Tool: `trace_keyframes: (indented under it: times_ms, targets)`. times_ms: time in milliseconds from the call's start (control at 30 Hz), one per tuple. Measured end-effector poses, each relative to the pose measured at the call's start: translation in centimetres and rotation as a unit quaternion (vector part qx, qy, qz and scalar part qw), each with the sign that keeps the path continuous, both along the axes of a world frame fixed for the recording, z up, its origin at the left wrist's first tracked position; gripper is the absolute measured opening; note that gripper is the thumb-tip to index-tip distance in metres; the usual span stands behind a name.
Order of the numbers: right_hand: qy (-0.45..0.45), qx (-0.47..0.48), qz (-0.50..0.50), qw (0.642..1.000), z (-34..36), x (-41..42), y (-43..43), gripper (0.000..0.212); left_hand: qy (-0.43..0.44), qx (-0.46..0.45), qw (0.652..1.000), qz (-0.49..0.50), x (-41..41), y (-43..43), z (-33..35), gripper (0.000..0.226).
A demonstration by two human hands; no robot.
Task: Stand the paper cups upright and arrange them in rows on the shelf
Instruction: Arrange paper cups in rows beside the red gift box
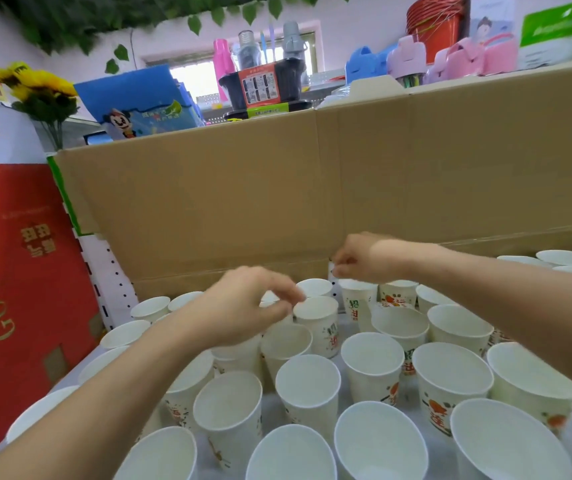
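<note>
Nearest row: paper cups (pixel 307 386), white with orange and green print, standing mouth-up on the shelf (pixel 412 396), rims close together, rows loose rather than straight.

Middle ground, left: left hand (pixel 243 306), palm down, fingers curled narrow, fingertips (pixel 296 296) pinching at the rim of one upright cup (pixel 315 323). Whether the cup is lifted or only touched, cannot tell. Cup's long axis vertical; it sits directly beneath and just ahead of the hand, between neighbouring cups on every side.

Middle ground, right: right hand (pixel 360 256), farther out than the left, fingers drawn together near the back row beside the cardboard. It seems to pinch something small and pale; what it is cannot be told.

Back row: further cups (pixel 360 299) upright against the cardboard box (pixel 277 188), which walls off the rear of the shelf.

Left margin: red carton (pixel 18 271) with gold lettering, standing just beside the outer cups.

Judgement: left hand is nearer the working cup; any shift must go straight up or sideways between close rims, so a tilt would knock neighbours.
</note>
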State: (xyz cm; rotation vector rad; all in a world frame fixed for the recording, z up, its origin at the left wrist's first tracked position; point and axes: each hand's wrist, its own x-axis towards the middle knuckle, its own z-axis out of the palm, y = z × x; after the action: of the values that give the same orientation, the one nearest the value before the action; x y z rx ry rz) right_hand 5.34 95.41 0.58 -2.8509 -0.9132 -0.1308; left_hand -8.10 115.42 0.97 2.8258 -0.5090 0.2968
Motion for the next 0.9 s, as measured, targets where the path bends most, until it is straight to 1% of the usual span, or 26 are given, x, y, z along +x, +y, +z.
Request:
trace_keyframes:
  times_ms: [67,100,133,167,200,267,300,333,367,433,533,600,700,767,800,833,900]
  targets:
    - [0.005,0.005,-0.006,1.000,0.7,0.1,-1.9,0.022,0.000,-0.072,0.997,-0.017,1.2,-1.6,1.6,0.022]
    - [0.012,-0.004,-0.008,1.000,0.8,0.2,-2.8,0.019,-0.003,-0.092,0.996,-0.021,2.0,-2.6,2.0,0.022]
    - [0.019,-0.015,-0.009,1.000,0.9,0.1,-3.6,0.017,-0.008,-0.093,0.995,-0.024,3.0,-3.7,2.1,0.023]
    - [0.023,-0.023,-0.014,0.999,0.9,0.1,-4.4,0.015,-0.013,-0.062,0.998,-0.022,4.0,-4.8,2.0,0.024]
    - [0.022,-0.025,-0.017,0.999,0.9,0.2,-5.1,0.013,-0.021,0.000,1.000,-0.014,5.0,-5.9,1.5,0.024]
    - [0.012,-0.018,-0.021,1.000,1.0,0.5,-6.5,0.013,-0.033,0.122,0.992,0.020,6.8,-7.8,0.2,0.019]
    - [0.009,-0.013,-0.022,1.000,1.0,0.7,-7.2,0.014,-0.024,0.147,0.988,0.043,7.6,-8.6,-0.4,0.025]
    - [0.009,-0.009,-0.022,1.000,1.0,0.8,-7.9,0.013,-0.003,0.148,0.987,0.069,8.2,-9.3,-1.0,0.036]
    - [0.009,-0.006,-0.023,1.000,0.9,0.9,-8.5,0.012,0.026,0.141,0.985,0.098,8.8,-10.1,-1.5,0.045]
    - [0.007,-0.005,-0.022,1.000,0.7,1.0,-9.6,0.010,0.087,0.111,0.980,0.141,9.8,-11.5,-2.5,0.052]
    - [0.000,0.006,-0.011,1.000,0.5,0.9,-11.0,0.012,0.133,0.055,0.973,0.180,10.9,-12.9,-3.7,0.048]
    - [-0.001,0.018,0.004,1.000,0.2,0.6,-11.7,0.012,0.144,0.024,0.969,0.200,11.5,-13.2,-4.1,0.046]
    - [-0.002,0.030,0.022,0.999,-0.1,0.5,-12.6,0.011,0.153,-0.013,0.966,0.208,11.6,-13.4,-4.1,0.038]
    - [-0.008,0.033,0.024,0.999,0.0,0.6,-13.4,0.011,0.125,-0.027,0.972,0.197,11.0,-13.4,-3.7,0.028]
    - [-0.009,0.038,0.023,0.999,0.0,0.7,-13.9,0.010,0.097,-0.028,0.977,0.189,10.6,-13.3,-3.6,0.024]
    - [-0.007,0.046,0.023,0.999,-0.1,0.7,-14.5,0.010,0.057,-0.019,0.982,0.179,10.1,-13.2,-3.4,0.020]
    - [0.002,0.053,0.018,0.998,-0.2,0.7,-15.6,0.014,-0.035,0.029,0.987,0.152,9.0,-13.1,-3.1,0.015]
